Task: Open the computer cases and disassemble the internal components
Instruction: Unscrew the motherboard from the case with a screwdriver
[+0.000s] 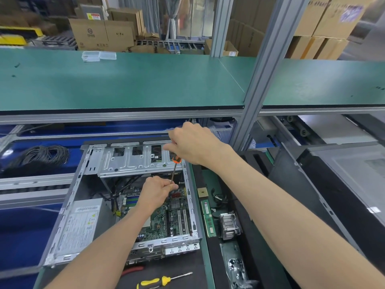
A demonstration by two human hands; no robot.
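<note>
Unscrewing motherboard (160, 217): right hand (195, 143) grip wraps screwdriver (174, 170) handle, left hand (158, 191) grip pinches shaft below; next, probably lift freed screw.

Only two forearms and two hands of the person are in view, and both arms are bare up to the frame edge, with no sleeve on them. The left hand (155, 191) and the right hand (194, 143) wear no glove, and no ring, watch or wrist strap shows on the parts that are visible. The arms are slim and smooth, the knuckles and the back of each hand are turned to the camera, and the nails cannot be seen well from this view.
</note>
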